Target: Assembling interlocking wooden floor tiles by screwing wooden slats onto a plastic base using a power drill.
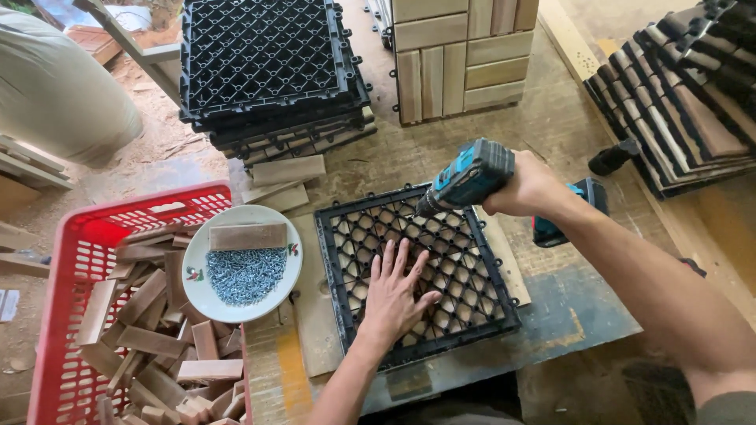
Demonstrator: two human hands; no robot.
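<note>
Head view, only one. Black plastic grid tile (pixel 461 275) lies flat on the desk (pixel 575 315), dead centre of frame, grid side up, wood slats showing through the lattice from underneath. It sits on a thin board that sticks out at its 9 and 3 o'clock edges.

Left hand (pixel 394 295): fully open, fingers spread, palm flat on the grid, pressing its lower-left part. Holding nothing.

Right hand (pixel 528 189): closed around the grip of a teal cordless drill (pixel 468 175), at the tile's 1 o'clock corner. Drill angled down toward 8 o'clock, bit tip at the grid near the tile's top edge; can't tell if the bit is seated on a screw. Battery pack pokes out behind the wrist.

Around it:
- White plate (pixel 206 295) at 9 o'clock of the tile, just beside it, resting on the rim of a red plastic basket (pixel 71 330). Plate holds a pile of small screws (pixel 246 275) and one wood block (pixel 247 236).
- Basket is full of short wood offcuts.
- Stack of black grid tiles (pixel 268 63) at 11 o'clock, grid side up, loose slats in front of it.
- Finished wooden deck tiles (pixel 453 59) at 12 o'clock, wood face up.
- Another tile stack (pixel 685 102) at 2 o'clock, seen edge-on.
- Sawdust on the ground at upper left.
</note>
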